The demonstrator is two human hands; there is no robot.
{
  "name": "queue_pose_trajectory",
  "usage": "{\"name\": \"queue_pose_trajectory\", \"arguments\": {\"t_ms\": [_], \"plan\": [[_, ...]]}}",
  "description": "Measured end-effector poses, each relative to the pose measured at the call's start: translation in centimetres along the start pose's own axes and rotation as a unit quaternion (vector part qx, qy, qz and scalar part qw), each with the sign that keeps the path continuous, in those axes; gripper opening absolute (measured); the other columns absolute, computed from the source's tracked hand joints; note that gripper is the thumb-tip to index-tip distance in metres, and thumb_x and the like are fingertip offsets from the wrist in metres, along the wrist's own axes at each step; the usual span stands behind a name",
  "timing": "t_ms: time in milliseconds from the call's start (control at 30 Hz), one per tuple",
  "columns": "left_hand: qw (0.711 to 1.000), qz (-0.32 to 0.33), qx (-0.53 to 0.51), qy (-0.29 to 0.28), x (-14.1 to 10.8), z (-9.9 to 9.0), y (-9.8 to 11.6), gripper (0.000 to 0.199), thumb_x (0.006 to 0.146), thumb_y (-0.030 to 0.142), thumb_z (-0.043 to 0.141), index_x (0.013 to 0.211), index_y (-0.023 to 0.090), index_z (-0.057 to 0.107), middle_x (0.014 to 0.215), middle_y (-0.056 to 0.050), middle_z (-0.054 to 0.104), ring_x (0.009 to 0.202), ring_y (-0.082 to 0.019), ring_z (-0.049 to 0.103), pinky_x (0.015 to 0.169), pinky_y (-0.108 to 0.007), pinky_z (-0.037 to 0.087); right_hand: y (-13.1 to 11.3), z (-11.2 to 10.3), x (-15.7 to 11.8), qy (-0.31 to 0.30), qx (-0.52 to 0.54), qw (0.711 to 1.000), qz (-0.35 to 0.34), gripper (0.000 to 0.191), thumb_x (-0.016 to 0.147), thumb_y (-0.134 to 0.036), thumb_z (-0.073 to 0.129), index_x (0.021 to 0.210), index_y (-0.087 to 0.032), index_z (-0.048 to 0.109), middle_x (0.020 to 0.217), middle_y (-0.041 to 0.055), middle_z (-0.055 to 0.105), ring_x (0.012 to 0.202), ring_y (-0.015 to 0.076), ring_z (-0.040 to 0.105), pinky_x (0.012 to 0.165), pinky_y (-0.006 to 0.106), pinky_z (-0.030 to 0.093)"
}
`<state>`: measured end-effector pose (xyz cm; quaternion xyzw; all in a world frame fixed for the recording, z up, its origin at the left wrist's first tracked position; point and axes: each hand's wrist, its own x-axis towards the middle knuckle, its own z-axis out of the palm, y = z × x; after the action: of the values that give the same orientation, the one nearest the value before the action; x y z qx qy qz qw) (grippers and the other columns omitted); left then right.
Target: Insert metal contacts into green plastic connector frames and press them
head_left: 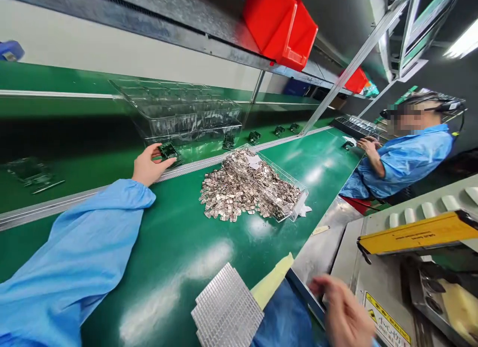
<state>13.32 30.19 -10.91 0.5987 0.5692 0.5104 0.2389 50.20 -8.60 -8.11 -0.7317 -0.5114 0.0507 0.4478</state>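
My left hand pinches a small dark green and black part between thumb and fingers, over the metal strip by the conveyor. To its right, a heap of small metal pieces spills around a clear plastic tray on the green table. A ridged silver metal block lies at the front edge. My right hand, blurred, hangs right of the table edge near the machine; its fingers are curled and smeared, and whether it holds anything is unclear.
Clear plastic trays are stacked behind my left hand. More dark parts stand in a row behind the strip. A red bin overhangs the shelf. A person in blue works at the far right. A yellow-barred machine stands nearer.
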Motion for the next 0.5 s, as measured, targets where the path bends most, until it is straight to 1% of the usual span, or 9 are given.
{"name": "queue_pose_trajectory", "arguments": {"t_ms": [33, 67, 167, 233, 267, 333, 400, 467, 500], "plan": [[1.0, -0.012, 0.015, 0.0, 0.7, 0.6, -0.8, 0.078, 0.062, 0.046, 0.077, 0.129, 0.014, 0.052, 0.118, -0.016, 0.062, 0.109, -0.03, 0.061, 0.094, -0.045, 0.051, -1.4, 2.1, 1.8, -0.083, 0.017, 0.996, -0.028, 0.034, 0.095, -0.043, 0.046, 0.083, -0.019, 0.067, 0.07, 0.0053, 0.066, 0.063, 0.0189, 0.063, 0.056, 0.027, 0.051], [0.999, -0.02, 0.033, -0.003, 1.3, 1.2, -1.4, 0.08, 0.062, 0.047, 0.077, 0.13, 0.016, 0.05, 0.117, -0.015, 0.062, 0.106, -0.029, 0.062, 0.095, -0.045, 0.05, -2.6, 4.3, 3.6, -0.129, 0.022, 0.99, -0.044, 0.032, 0.095, -0.042, 0.047, 0.085, -0.019, 0.067, 0.07, 0.0047, 0.065, 0.062, 0.0186, 0.062, 0.056, 0.027, 0.05], [0.996, -0.02, 0.078, -0.035, 2.1, 2.4, -2.0, 0.086, 0.063, 0.051, 0.076, 0.136, 0.02, 0.042, 0.119, -0.014, 0.062, 0.107, -0.031, 0.062, 0.095, -0.046, 0.049, -5.0, 10.4, 7.8, -0.194, 0.011, 0.976, -0.099, 0.02, 0.092, -0.033, 0.053, 0.092, -0.019, 0.066, 0.076, 0.0046, 0.065, 0.066, 0.0183, 0.061, 0.061, 0.028, 0.049], [0.994, 0.009, 0.096, -0.053, 1.9, 2.2, -1.8, 0.087, 0.065, 0.051, 0.076, 0.138, 0.021, 0.037, 0.125, -0.014, 0.06, 0.113, -0.031, 0.059, 0.094, -0.044, 0.05, -5.4, 13.6, 9.3, -0.235, -0.017, 0.964, -0.123, 0.017, 0.088, -0.028, 0.057, 0.099, -0.018, 0.065, 0.078, 0.0044, 0.063, 0.064, 0.0173, 0.058, 0.06, 0.028, 0.048], [0.993, 0.03, 0.1, -0.05, 1.6, 1.6, -1.6, 0.084, 0.067, 0.049, 0.075, 0.137, 0.021, 0.038, 0.127, -0.013, 0.058, 0.115, -0.03, 0.058, 0.093, -0.042, 0.05, -5.4, 14.7, 9.6, -0.253, -0.038, 0.958, -0.132, 0.018, 0.087, -0.027, 0.06, 0.101, -0.017, 0.065, 0.078, 0.0044, 0.062, 0.063, 0.0169, 0.057, 0.059, 0.028, 0.047], [0.988, 0.092, 0.126, -0.007, 0.6, -0.5, -1.4, 0.067, 0.074, 0.045, 0.07, 0.131, 0.018, 0.045, 0.127, -0.012, 0.057, 0.117, -0.026, 0.055, 0.095, -0.037, 0.047, -5.1, 16.3, 10.0, -0.268, -0.08, 0.949, -0.145, 0.018, 0.084, -0.025, 0.063, 0.1, -0.016, 0.066, 0.08, 0.0052, 0.061, 0.063, 0.017, 0.057, 0.059, 0.028, 0.046], [0.966, 0.152, 0.188, 0.091, -0.7, -3.8, -1.4, 0.05, 0.081, 0.039, 0.064, 0.123, 0.014, 0.052, 0.126, -0.013, 0.056, 0.121, -0.024, 0.05, 0.101, -0.037, 0.04, -4.5, 17.2, 10.0, -0.257, -0.106, 0.947, -0.161, 0.015, 0.085, -0.025, 0.063, 0.096, -0.015, 0.066, 0.081, 0.0061, 0.061, 0.066, 0.0182, 0.058, 0.06, 0.029, 0.047], [0.926, 0.166, 0.27, 0.205, -2.0, -7.6, -1.9, 0.051, 0.08, 0.037, 0.065, 0.12, 0.009, 0.052, 0.131, -0.016, 0.049, 0.127, -0.027, 0.042, 0.106, -0.043, 0.032, -3.9, 17.6, 10.1, -0.24, -0.11, 0.947, -0.181, 0.014, 0.086, -0.024, 0.06, 0.093, -0.014, 0.065, 0.08, 0.0068, 0.061, 0.068, 0.0195, 0.059, 0.063, 0.03, 0.047], [0.907, 0.147, 0.304, 0.253, -2.6, -9.5, -2.3, 0.058, 0.076, 0.038, 0.068, 0.122, 0.007, 0.05, 0.136, -0.019, 0.043, 0.131, -0.03, 0.036, 0.107, -0.046, 0.028, -3.6, 17.7, 10.2, -0.233, -0.108, 0.947, -0.193, 0.014, 0.087, -0.024, 0.058, 0.093, -0.013, 0.065, 0.08, 0.0071, 0.061, 0.069, 0.02, 0.06, 0.064, 0.031, 0.048]]}}
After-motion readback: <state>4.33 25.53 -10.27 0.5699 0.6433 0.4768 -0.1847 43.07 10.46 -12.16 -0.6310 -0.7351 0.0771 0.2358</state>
